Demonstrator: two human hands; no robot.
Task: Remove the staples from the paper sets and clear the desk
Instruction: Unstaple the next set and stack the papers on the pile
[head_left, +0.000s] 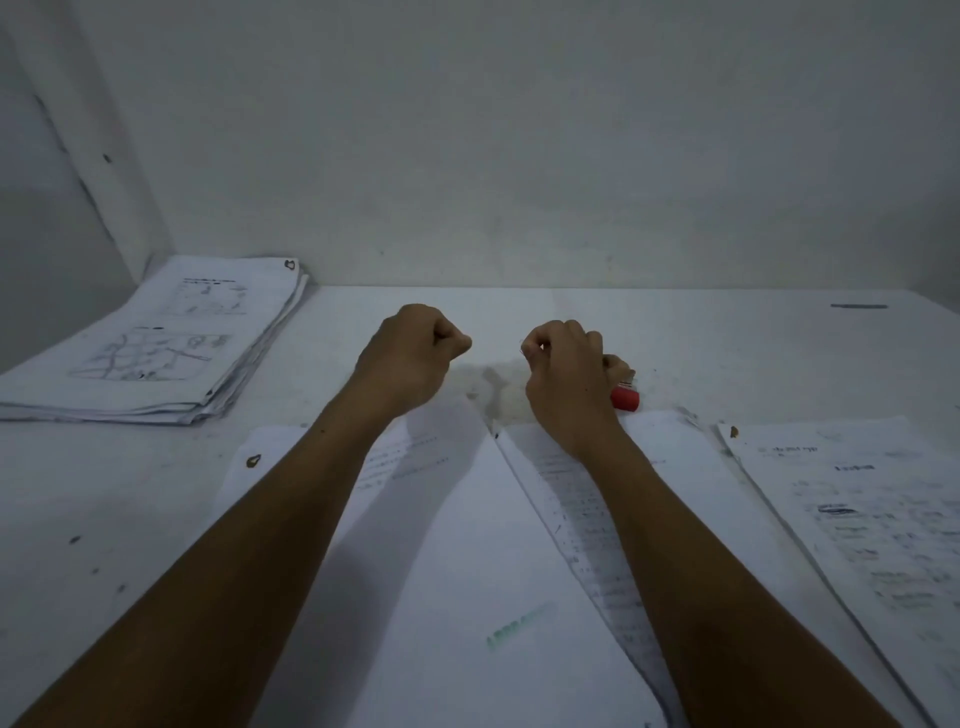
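Both hands hover over the white desk (727, 353). My left hand (410, 353) is curled into a fist, thumb against the forefinger; nothing shows in it. My right hand (566, 379) curls its lower fingers round a red staple remover (624, 398), while thumb and forefinger pinch together at a tiny glint, too small to identify. Under my forearms lie loose paper sets: a blank-backed sheet (467, 545) and a printed set (576, 499) beside it. Another printed set (857, 519) lies at the right.
A thick stack of printed papers (156, 338) sits at the back left against the wall. A small dark bar-shaped object (858, 306) lies at the far right by the wall. Dark marks show at paper corners (253, 460).
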